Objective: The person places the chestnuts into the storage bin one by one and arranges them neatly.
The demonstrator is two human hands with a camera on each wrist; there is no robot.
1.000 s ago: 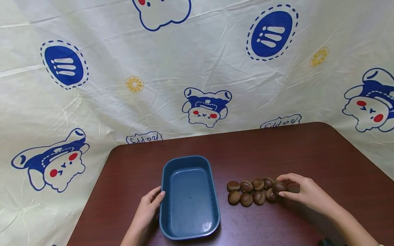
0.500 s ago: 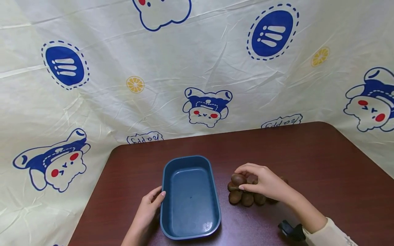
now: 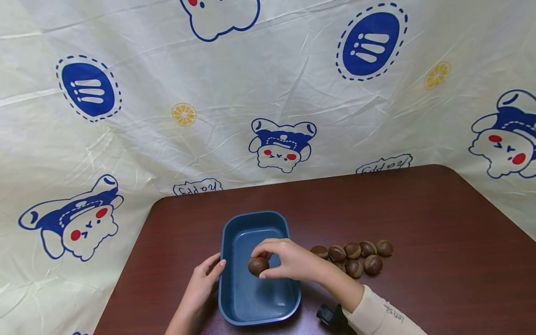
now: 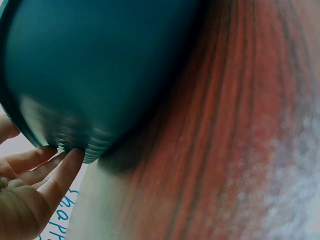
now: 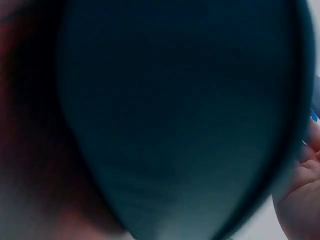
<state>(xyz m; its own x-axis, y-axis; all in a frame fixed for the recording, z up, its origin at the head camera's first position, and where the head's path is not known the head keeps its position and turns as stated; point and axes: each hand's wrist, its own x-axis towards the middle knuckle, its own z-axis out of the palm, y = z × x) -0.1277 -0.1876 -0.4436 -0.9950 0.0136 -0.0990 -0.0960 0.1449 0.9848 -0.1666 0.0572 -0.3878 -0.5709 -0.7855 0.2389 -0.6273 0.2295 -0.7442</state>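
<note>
A chestnut (image 3: 258,266) is pinched between the thumb and fingers of my right hand (image 3: 289,260), above the inside of a blue plastic tray (image 3: 251,314). My left hand (image 3: 205,284) grips the tray's left side, thumb at the rim. In the left wrist view, the fingers of that left hand (image 4: 37,187) press against the outer wall of the tray (image 4: 100,65). The tray's wall (image 5: 175,125) fills most of the right wrist view, with part of the right hand (image 5: 302,195) at its edge; the chestnut is hidden there.
Several more chestnuts (image 3: 368,249) lie in two rows right of the tray, partly behind the right forearm. All stand on a dark red-brown table (image 3: 418,209). A printed white cloth (image 3: 226,79) hangs behind its far edge. A black wrist device (image 3: 331,316) sits by the right sleeve.
My right hand has picked up a chestnut from the left end of the rows and carried it left over the tray. The left hand and tray have stayed put.
</note>
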